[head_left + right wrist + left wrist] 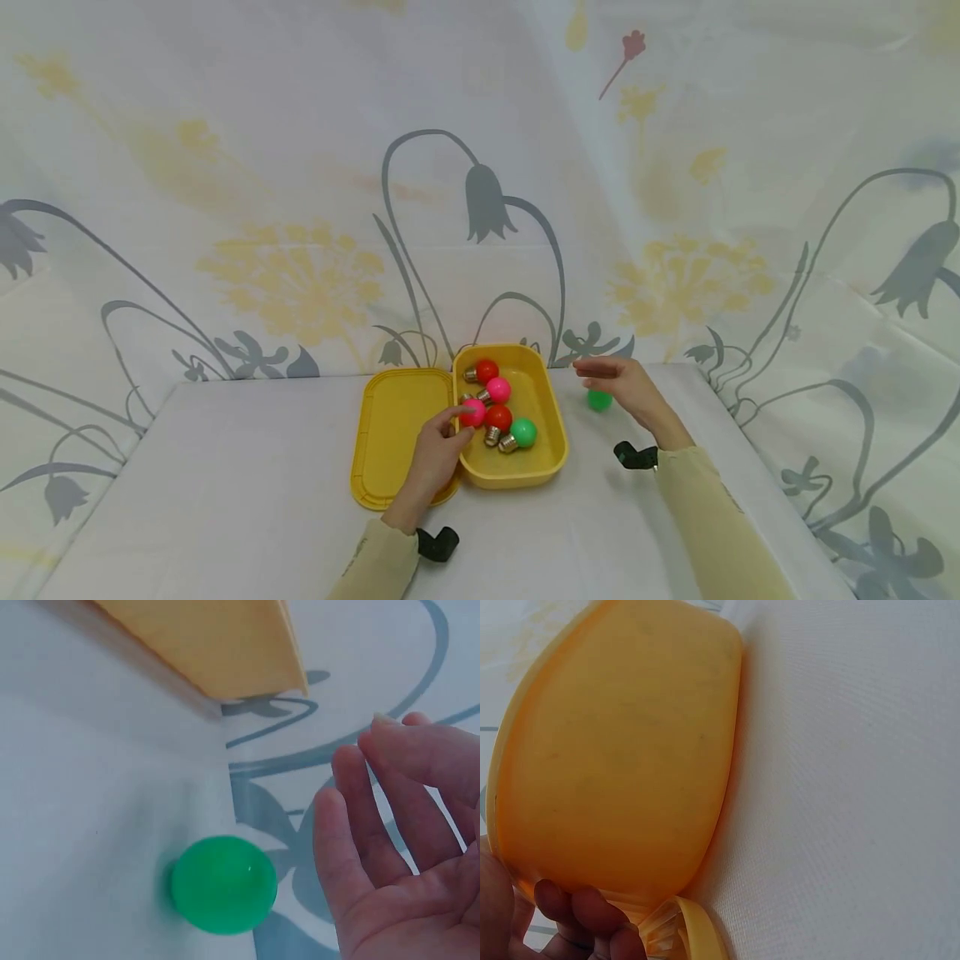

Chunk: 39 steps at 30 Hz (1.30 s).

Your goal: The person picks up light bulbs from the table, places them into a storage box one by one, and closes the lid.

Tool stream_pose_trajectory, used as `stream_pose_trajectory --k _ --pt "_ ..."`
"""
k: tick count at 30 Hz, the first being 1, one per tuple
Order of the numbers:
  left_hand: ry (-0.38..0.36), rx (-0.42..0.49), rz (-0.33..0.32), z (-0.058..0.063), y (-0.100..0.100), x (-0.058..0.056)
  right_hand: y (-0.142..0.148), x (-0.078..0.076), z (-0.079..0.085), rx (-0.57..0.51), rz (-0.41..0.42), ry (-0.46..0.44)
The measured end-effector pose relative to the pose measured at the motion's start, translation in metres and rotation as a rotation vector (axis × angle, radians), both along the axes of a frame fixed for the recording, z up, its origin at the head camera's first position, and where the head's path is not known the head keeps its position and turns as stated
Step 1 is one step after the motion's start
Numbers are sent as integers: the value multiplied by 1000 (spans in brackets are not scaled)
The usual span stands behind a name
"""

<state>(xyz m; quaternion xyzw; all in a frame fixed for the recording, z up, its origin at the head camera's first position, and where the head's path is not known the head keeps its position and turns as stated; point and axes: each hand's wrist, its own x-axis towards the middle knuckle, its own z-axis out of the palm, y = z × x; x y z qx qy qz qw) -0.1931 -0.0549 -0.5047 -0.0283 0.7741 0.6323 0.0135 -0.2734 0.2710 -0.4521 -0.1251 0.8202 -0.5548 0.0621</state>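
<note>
Head view shows, on the white tabletop [255,450], an open yellow box [546,392] whose left side overlaps a flat yellow lid [392,429]. At the right, the right hand [628,390] holds nothing, fingers extended; the left hand [433,454] reaches over the box's left rim, thumb and forefinger about a pink bulb [475,414], whether pinching it I cannot tell. Inside the box also lie another pink bulb [499,389], two red bulbs [499,417] and a green bulb [524,432]. One green globe [225,885] rests outside, near the right hand.
</note>
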Motion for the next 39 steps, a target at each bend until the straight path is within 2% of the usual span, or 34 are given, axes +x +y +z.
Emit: stream_pose_trajectory --k 5,13,23,39 --pt "3 1 -1 1 1 1 11 3 -3 7 -62 -3" --pt "2 6 3 2 1 1 19 6 -12 7 -169 48" --pt "-8 1 11 4 1 1 25 12 -26 85 -268 6" --pt "-1 8 10 2 0 1 16 14 -41 69 -294 -28"
